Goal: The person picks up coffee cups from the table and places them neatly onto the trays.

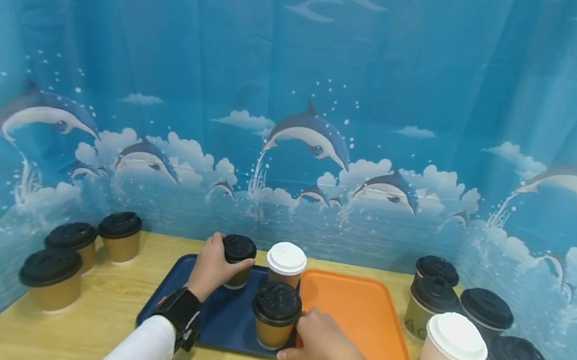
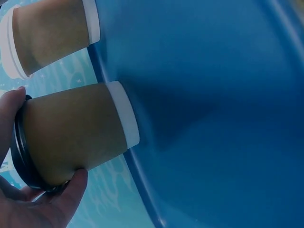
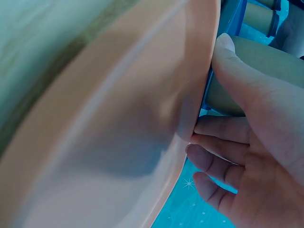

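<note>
My left hand (image 1: 210, 270) grips a brown paper coffee cup (image 2: 71, 133) round its black lid (image 1: 238, 248), over the back of the blue tray (image 1: 227, 330). Whether the cup's base touches the tray, I cannot tell. Beside it at the tray's back right stands a brown cup with a white lid (image 1: 287, 258). Another black-lidded brown cup (image 1: 276, 306) stands upright at the tray's right front. Close to this cup's right side is my right hand (image 1: 326, 341), thumb apart and fingers loosely bent. Its fingertips (image 3: 202, 126) are at the rim of the orange tray (image 3: 147, 104).
Three black-lidded brown cups (image 1: 72, 236) stand at the table's left. Along the right edge is a group of several cups, some with black lids (image 1: 486, 307) and some with white lids (image 1: 457, 338). A dolphin-printed curtain (image 1: 306, 80) encloses the wooden table (image 1: 116, 304).
</note>
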`<action>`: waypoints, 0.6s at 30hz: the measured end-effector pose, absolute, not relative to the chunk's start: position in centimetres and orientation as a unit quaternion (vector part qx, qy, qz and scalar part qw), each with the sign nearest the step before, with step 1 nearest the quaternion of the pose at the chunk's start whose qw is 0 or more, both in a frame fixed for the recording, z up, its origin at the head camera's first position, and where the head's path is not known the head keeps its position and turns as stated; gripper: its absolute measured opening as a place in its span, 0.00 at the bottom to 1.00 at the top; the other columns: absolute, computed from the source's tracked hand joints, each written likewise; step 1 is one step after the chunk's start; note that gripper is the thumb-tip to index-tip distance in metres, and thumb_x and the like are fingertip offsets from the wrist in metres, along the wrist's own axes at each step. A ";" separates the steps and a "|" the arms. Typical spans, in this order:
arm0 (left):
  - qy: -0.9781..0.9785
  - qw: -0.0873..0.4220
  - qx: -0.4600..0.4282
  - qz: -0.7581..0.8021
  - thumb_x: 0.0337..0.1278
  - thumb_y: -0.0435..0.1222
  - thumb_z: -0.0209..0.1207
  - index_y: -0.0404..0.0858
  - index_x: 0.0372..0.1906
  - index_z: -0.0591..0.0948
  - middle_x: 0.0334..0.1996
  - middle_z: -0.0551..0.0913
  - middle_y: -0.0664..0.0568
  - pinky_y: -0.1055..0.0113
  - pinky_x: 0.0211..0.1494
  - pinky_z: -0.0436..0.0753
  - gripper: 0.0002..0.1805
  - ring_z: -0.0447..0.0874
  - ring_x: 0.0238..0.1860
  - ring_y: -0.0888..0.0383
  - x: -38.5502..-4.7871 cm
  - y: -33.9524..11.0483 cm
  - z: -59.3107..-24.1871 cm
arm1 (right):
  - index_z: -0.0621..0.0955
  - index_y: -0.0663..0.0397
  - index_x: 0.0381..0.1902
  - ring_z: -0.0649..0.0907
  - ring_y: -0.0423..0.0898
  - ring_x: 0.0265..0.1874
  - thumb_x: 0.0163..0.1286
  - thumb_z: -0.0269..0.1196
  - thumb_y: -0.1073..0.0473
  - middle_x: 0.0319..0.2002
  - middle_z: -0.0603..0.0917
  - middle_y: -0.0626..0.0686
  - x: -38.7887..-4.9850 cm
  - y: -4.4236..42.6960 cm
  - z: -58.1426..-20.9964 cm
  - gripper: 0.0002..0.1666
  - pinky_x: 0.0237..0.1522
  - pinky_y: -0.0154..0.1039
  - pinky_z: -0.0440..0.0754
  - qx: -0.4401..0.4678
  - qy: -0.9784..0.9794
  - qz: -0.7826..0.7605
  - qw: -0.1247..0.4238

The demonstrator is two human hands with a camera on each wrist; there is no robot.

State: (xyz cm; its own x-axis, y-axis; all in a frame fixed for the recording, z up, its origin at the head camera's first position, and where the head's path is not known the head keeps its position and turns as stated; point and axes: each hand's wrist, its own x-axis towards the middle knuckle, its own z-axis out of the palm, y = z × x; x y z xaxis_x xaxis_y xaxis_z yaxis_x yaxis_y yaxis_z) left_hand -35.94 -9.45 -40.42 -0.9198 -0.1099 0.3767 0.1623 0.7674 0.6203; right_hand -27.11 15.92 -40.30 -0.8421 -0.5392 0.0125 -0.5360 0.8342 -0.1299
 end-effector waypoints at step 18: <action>-0.924 0.192 -0.007 -0.330 0.46 0.58 0.75 0.27 0.77 0.55 0.67 0.64 0.25 0.36 0.62 0.75 0.64 0.67 0.67 0.29 -35.5 -9.6 -40.4 | 0.86 0.56 0.42 0.82 0.47 0.32 0.55 0.75 0.35 0.30 0.82 0.48 -27.3 15.9 -40.2 0.32 0.36 0.46 0.80 -0.277 0.957 -0.077 0.037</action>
State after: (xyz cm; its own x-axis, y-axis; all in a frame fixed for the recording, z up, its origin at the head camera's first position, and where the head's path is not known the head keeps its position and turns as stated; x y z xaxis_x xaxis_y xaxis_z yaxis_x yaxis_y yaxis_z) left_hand -35.54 -9.64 -40.43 -0.9259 -0.1143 0.3602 0.1393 0.7827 0.6066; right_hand -27.27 15.89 -40.23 -0.8435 -0.5363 -0.0284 -0.5249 0.8344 -0.1681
